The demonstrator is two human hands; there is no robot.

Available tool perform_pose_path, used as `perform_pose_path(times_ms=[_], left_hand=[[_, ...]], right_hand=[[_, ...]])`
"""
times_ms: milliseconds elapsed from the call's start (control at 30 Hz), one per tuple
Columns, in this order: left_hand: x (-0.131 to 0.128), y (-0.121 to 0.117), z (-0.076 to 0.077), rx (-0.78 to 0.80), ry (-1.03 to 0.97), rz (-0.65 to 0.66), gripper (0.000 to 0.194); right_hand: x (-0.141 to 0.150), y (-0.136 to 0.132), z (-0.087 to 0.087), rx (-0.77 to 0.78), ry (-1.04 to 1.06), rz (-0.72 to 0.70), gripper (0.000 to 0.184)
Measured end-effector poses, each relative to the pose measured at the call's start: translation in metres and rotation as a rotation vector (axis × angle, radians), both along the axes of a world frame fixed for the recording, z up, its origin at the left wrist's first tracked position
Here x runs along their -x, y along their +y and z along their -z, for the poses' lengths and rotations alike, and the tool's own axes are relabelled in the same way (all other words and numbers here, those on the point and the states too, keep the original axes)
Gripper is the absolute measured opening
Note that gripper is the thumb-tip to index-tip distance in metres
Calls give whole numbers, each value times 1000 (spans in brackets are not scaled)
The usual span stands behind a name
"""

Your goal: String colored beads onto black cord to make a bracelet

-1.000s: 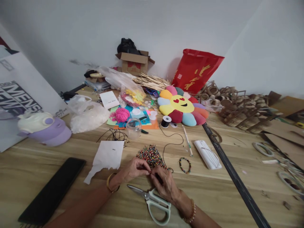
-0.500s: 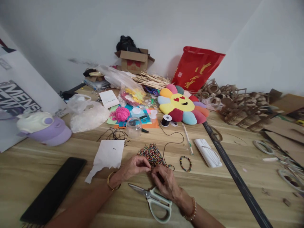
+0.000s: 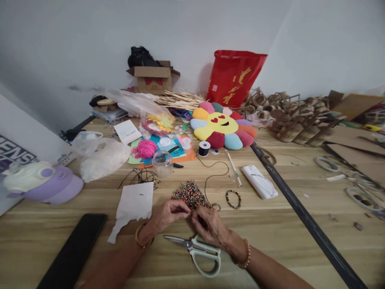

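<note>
My left hand [image 3: 170,215] is closed in a pinch at the near edge of a pile of small multicoloured beads [image 3: 189,193]. What its fingertips hold is too small to make out. Beside it, almost touching, my right hand [image 3: 212,228] has its fingers curled and pinched together on a thin black cord [image 3: 215,175]. This cord runs from a spool [image 3: 204,149], and a few beads sit on it by the knuckles. Scissors [image 3: 198,251] with pale green handles lie below both hands. A finished-looking beaded bracelet [image 3: 233,199] rests to the right.
Torn white paper [image 3: 135,202] and a black phone-like slab [image 3: 73,249] lie left. A clear jar [image 3: 163,163], pink yarn [image 3: 146,149] and a flower cushion [image 3: 222,125] stand farther back. A white bundled pouch [image 3: 260,182] and a dark strip [image 3: 300,212] are at right.
The view has turned slightly to the right, so the background shifts left. Both hands keep their pinch beside the beads, with only slight finger movement.
</note>
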State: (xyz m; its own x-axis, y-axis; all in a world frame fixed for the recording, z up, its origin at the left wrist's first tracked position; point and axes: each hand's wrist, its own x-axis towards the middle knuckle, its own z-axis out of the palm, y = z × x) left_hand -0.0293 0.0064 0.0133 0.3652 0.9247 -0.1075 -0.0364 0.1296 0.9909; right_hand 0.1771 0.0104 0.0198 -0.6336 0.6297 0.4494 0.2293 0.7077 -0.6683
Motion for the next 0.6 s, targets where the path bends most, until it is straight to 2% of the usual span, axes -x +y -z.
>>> perform_pose_path(times_ms=[600], left_hand=[[-1, 0, 1, 12, -37, 24, 32]], right_hand=[[-1, 0, 0, -11, -14, 14, 10]])
